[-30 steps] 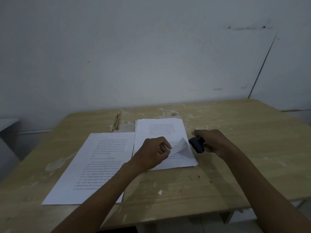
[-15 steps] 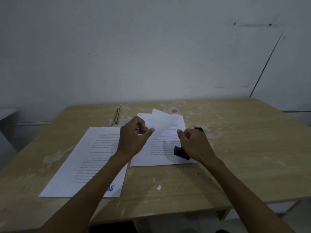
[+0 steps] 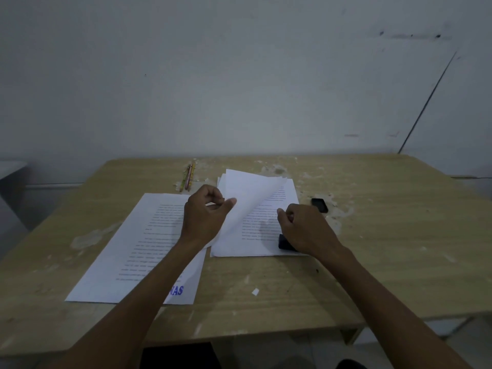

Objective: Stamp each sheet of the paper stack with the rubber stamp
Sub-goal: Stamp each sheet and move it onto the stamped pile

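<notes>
Stamp (image 3: pixel 286 243) sits under our right hand (image 3: pixel 306 227), pressed on the near right corner of the stack (image 3: pixel 266 235), fingers curled over its top. Our left hand (image 3: pixel 205 217) pinches the top sheet (image 3: pixel 250 198) between thumb and fingers and holds it peeled up and over to the left, so the page beneath lies bare. Beside the stack on the left lies a done sheet (image 3: pixel 138 251) with a blue mark (image 3: pixel 177 291) at its near right corner, partly hidden by our forearm. A small black cap (image 3: pixel 319 205) rests on the table (image 3: pixel 399 249) just past the stack, and some pencils (image 3: pixel 188 177) lie near the far edge.

We judge the risks as these: the lifted sheet is held by a light pinch only, so it may slip and fall back over the page before the mark is made. If the stamp rocks or slides while pressed, the print may smear or double. We cannot tell whether the stamp's face lies flat, since the hand covers it. Pulling the sheet across too fast could drag the loose pages below out of line
</notes>
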